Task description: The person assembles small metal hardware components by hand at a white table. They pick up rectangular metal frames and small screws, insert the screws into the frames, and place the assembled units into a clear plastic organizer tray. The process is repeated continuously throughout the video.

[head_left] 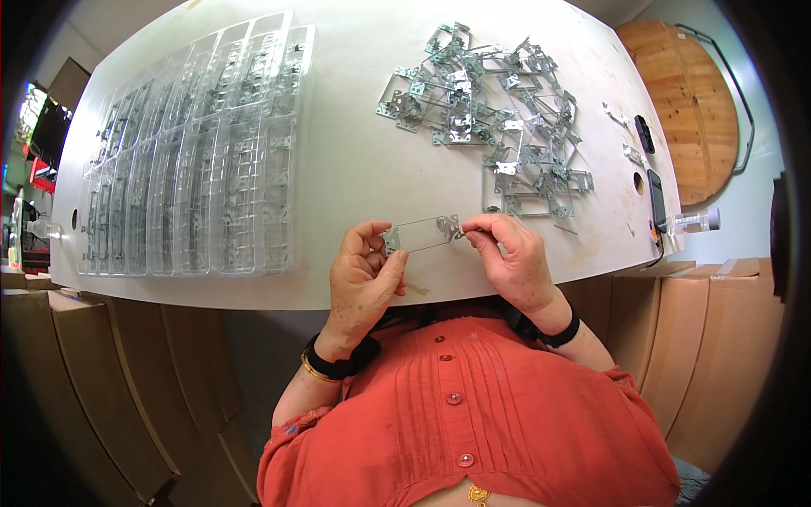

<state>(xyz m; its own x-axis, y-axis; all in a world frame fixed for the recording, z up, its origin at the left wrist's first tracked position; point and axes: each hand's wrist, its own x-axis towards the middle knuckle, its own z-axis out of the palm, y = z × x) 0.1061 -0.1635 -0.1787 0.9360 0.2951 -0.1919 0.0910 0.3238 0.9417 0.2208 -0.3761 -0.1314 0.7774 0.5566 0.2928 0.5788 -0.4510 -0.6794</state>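
Observation:
Between my two hands, just above the near edge of the white table, is a metal wire-frame bracket (422, 233): two long thin rods joined to stamped plates at both ends. The fingers and thumb of my left hand (365, 269) close on its left plate. At the other end, the thumb and forefinger of my right hand (512, 253) pinch the right plate. Beyond my hands lies a tangled pile of similar metal brackets (460, 93), spreading toward the right.
Clear plastic trays (190, 186) with rows of compartments holding metal parts cover the table's left side. Near the right edge lie a black phone (656, 201), a small black device (644, 134) and a clear bottle (694, 221). Cardboard boxes (718, 338) stand below the table.

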